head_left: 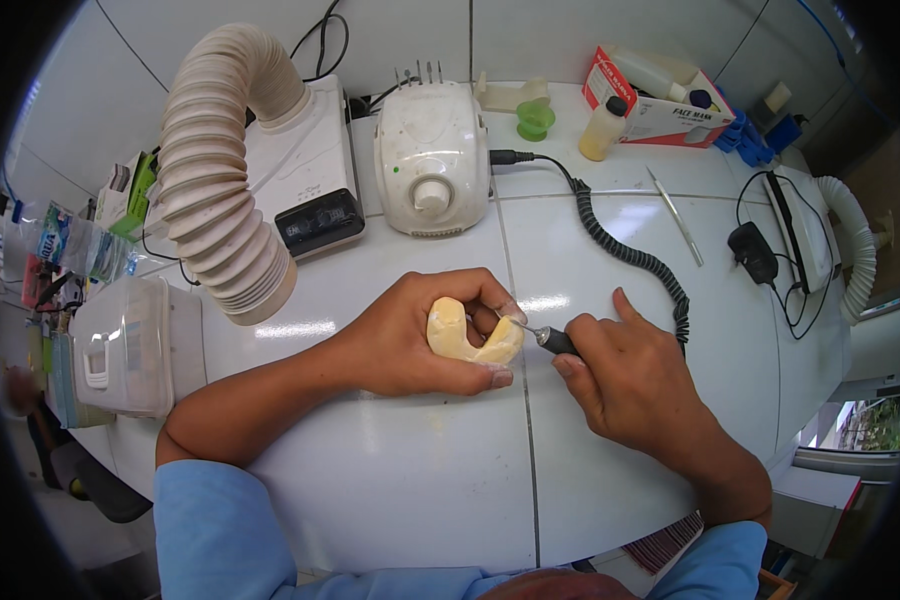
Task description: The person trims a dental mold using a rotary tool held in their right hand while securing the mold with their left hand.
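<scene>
Yellow plaster cast (pixel 462 335), shaped like a horseshoe, sits inside the grip of the left hand (pixel 420 335). The fingers curl over its far side and the thumb presses below it, so this grip is closed tight around the cast and holds it just above the white desk (pixel 390 470). The open curve of the cast faces toward the right hand (pixel 630 385). The grip of the right hand is closed around a dark handpiece (pixel 560 343), held like a pen. Its thin metal tip (pixel 526 325) points left and touches the upper right edge of the cast, just beside the left fingertips. From the right hand a black coiled cable (pixel 630 255) runs away and up to a white motor box (pixel 432 160) behind both grips. Far left of the left grip, a ribbed beige suction hose (pixel 220 180) hangs with its mouth open toward the desk, well apart from the cast. A thin metal tool (pixel 676 215) lies behind the right grip.
</scene>
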`<state>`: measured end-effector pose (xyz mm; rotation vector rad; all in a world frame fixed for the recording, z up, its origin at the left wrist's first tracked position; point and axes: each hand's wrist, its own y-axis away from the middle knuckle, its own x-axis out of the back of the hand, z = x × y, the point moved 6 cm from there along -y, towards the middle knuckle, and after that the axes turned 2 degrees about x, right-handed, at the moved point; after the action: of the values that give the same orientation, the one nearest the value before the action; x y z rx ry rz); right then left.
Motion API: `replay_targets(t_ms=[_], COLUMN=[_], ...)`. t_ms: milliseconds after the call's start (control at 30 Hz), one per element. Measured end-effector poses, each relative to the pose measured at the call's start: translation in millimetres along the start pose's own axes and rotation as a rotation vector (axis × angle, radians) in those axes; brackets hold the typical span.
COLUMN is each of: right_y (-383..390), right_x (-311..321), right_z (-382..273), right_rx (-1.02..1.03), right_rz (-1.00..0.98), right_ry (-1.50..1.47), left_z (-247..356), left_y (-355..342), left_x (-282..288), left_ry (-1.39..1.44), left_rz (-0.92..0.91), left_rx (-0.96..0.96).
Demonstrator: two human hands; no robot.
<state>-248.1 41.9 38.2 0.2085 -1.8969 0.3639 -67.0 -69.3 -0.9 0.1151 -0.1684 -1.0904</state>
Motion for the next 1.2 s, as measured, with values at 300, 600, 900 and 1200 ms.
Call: replay_targets(t_ms=[300, 600, 900, 1200], right_y=[-0.1, 0.2, 0.5, 0.0], right_x=[0.6, 0.1, 0.2, 0.0], right_z=[-0.8, 0.2, -1.9, -2.5], right_rx=[-0.004, -0.001, 0.005, 0.014], right_rz=[0.012, -0.006, -0.008, -0.013], right_ry=[-0.005, -0.004, -0.005, 0.002], left_z=[-1.6, -2.9, -3.2, -2.7], left_y=[-0.4, -0.5, -0.5, -0.3], left_x=[0.1, 0.2, -0.4, 0.3], left_ry=[0.006, 0.0, -0.001, 0.003], left_rz=[0.005, -0.004, -0.004, 0.003], left_rx=[0.001, -0.003, 0.003, 0.006])
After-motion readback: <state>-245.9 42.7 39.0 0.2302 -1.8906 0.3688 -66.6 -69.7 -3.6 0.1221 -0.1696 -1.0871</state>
